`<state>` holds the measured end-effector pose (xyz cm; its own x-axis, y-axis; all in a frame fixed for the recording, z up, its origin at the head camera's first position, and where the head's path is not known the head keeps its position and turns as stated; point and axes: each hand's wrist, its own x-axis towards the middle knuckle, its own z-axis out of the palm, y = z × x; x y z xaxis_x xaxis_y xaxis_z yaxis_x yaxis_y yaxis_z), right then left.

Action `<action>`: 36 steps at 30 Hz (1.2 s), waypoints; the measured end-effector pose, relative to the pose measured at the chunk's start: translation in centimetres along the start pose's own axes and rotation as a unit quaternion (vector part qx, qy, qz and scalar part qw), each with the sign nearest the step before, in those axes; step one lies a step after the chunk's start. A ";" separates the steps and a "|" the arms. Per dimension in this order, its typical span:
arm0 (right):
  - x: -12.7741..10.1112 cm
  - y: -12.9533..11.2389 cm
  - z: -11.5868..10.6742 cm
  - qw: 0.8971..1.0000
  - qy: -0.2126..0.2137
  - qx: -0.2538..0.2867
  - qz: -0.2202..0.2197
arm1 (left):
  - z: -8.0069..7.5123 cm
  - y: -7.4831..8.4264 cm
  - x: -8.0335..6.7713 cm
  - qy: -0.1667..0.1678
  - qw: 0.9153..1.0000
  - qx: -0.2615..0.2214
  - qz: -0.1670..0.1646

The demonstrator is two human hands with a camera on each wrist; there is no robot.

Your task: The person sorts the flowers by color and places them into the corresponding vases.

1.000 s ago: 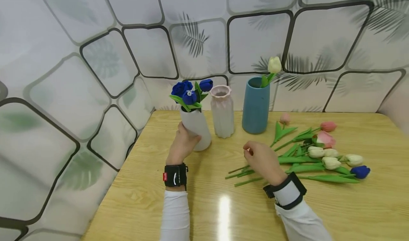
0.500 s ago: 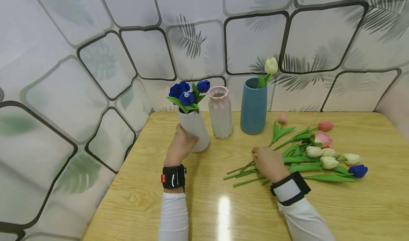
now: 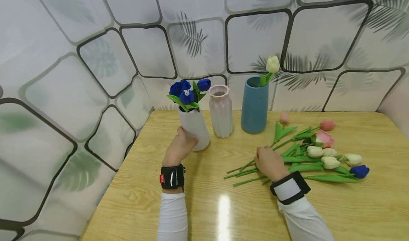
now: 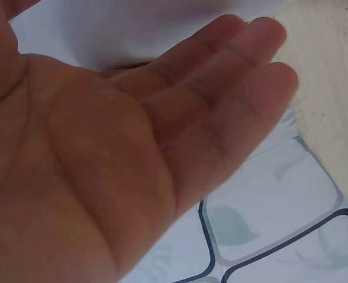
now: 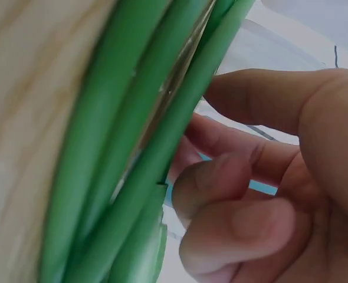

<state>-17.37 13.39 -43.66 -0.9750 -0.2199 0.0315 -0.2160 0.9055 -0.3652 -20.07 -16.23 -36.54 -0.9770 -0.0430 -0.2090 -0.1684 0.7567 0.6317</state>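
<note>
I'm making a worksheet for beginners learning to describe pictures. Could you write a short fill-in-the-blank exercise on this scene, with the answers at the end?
1. The left hand holds the white vase, where every visible flower is ____.
2. Of the three vases, the pale pink vase stands in the ____.
3. The single tulip in the blue vase is ____.
4. Among the loose flowers near the right hand, exactly ____ is blue.

Answers: blue; middle; white; one.

White vase (image 3: 197, 127) (blue flowers (image 3: 186, 92) inside) tilted in left hand (image 3: 179, 148); green stems (image 5: 167, 141) at right hand (image 3: 270, 161).
</note>
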 end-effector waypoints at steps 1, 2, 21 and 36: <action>0.0 0.1 0.0 1.000 -0.004 0.013 0.004 | 0.0 0.1 -0.1 -0.004 1.000 0.005 -0.005; 0.1 0.1 -0.1 1.000 -0.008 0.026 0.006 | 0.0 0.2 -0.2 -0.009 1.000 0.012 -0.011; 0.4 2.6 -0.5 0.969 -0.073 0.215 0.093 | -0.6 1.6 -1.9 -0.051 0.994 0.081 -0.049; 0.4 2.9 -0.8 0.936 0.024 0.331 0.115 | -0.4 2.4 -2.5 -0.072 0.992 0.106 -0.018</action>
<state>-18.38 16.21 -43.98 -0.9965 -0.0159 -0.0826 0.0637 0.4996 -0.8639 -18.07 -14.53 -34.24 -0.9391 0.0099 -0.3434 -0.1565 0.8774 0.4535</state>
